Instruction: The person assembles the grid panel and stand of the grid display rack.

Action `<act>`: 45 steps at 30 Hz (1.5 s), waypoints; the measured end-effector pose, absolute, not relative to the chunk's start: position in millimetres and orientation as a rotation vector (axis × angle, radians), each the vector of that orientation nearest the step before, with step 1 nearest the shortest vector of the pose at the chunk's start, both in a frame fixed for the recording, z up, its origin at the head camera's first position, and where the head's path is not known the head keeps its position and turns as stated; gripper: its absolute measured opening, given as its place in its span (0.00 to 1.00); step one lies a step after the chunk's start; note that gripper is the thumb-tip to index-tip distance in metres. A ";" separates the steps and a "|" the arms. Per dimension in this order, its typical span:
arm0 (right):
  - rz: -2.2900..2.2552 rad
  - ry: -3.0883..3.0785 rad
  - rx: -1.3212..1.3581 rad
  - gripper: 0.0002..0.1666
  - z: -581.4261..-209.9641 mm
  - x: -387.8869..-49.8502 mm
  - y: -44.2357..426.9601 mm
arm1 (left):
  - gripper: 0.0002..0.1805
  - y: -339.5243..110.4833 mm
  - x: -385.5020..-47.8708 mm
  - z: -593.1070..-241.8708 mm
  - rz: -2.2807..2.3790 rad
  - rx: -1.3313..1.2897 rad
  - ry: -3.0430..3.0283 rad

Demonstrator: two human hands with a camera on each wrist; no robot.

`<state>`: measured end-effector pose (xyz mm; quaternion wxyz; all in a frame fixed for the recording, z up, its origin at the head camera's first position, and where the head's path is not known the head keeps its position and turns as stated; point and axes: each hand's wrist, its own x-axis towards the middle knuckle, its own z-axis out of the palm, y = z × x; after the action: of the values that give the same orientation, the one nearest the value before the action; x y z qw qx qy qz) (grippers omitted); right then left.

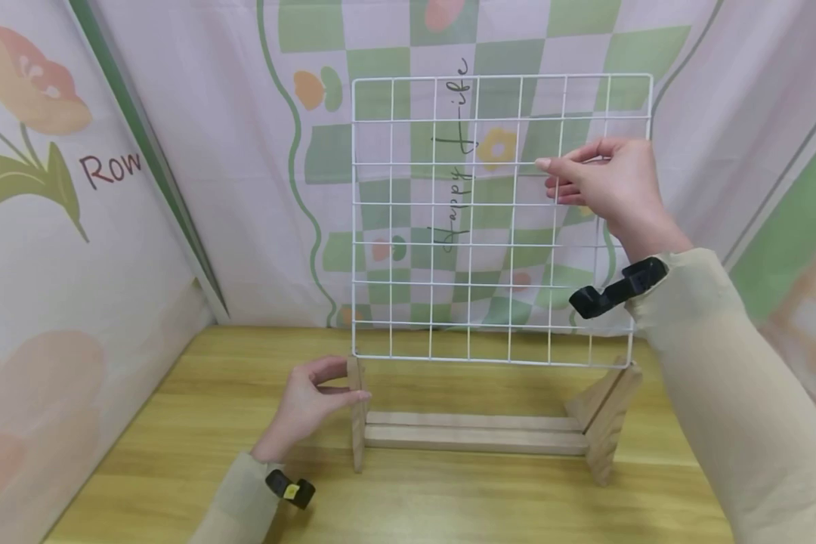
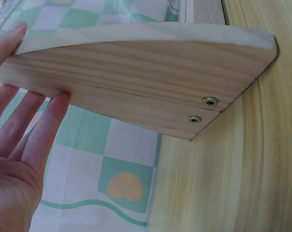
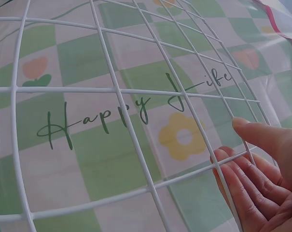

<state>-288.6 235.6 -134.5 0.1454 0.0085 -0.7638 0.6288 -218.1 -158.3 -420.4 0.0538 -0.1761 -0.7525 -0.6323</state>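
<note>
A white wire grid (image 1: 472, 204) stands upright above a wooden stand (image 1: 476, 438), its lower corners at the tops of the two side pieces. My right hand (image 1: 615, 185) pinches the grid's wires toward the right side, thumb in front and fingers behind; the right wrist view shows this hand (image 3: 266, 179) at the grid (image 3: 121, 92). With my left hand (image 1: 306, 400) I grip the upper part of the left side piece (image 1: 357, 423). In the left wrist view, the fingers (image 2: 47, 125) lie along the edge of that piece (image 2: 136, 72), which has two bolts.
The stand rests on a wood-grain table (image 1: 245, 423). Behind the grid hangs a green and white checked cloth (image 1: 319, 155) with lettering. A printed panel (image 1: 34, 302) rises on the left, and another patterned one (image 1: 802, 279) on the right.
</note>
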 end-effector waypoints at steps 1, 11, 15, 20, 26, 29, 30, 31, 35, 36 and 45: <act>1.813 -2.197 0.024 0.24 -134.5 -287.8 235.8 | 0.28 -158.0 -218.3 -420.4 -1.927 -0.536 -2.284; 1.854 -2.113 0.061 0.28 -139.0 -281.8 235.7 | 0.28 -156.3 -217.6 -418.7 -1.975 -0.527 -2.265; 1.842 -2.098 0.068 0.28 -141.5 -277.9 235.4 | 0.27 -156.4 -217.2 -418.7 -1.982 -0.528 -2.259; 1.836 -2.068 0.079 0.26 -141.3 -269.2 234.6 | 0.27 -157.0 -217.3 -419.2 -1.981 -0.520 -2.263; 1.838 -1.993 0.127 0.23 -142.0 -256.3 233.6 | 0.27 -157.6 -216.8 -418.4 -1.977 -0.508 -2.272; 1.851 -1.952 0.159 0.23 -144.0 -251.5 233.8 | 0.27 -157.9 -217.0 -418.9 -1.966 -0.513 -2.274; 1.864 -1.933 0.171 0.23 -145.1 -250.3 234.0 | 0.27 -157.8 -217.0 -419.0 -1.965 -0.517 -2.271; 1.871 -1.919 0.182 0.22 -146.4 -249.1 234.5 | 0.27 -157.8 -217.2 -419.3 -1.966 -0.520 -2.269; 1.906 -1.869 0.214 0.21 -153.6 -245.5 237.0 | 0.29 -158.3 -218.3 -421.0 -1.963 -0.539 -2.262; 1.907 -1.862 0.215 0.21 -155.6 -244.9 237.9 | 0.29 -158.6 -218.6 -421.6 -1.958 -0.548 -2.262; 1.891 -1.834 0.220 0.22 -161.3 -239.7 240.4 | 0.28 -159.9 -219.7 -423.5 -1.936 -0.568 -2.262</act>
<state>-239.7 240.4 -161.3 0.2465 0.0805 -0.6723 0.6934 -219.7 -159.9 -423.5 0.0551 -0.1872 -0.7452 -0.6377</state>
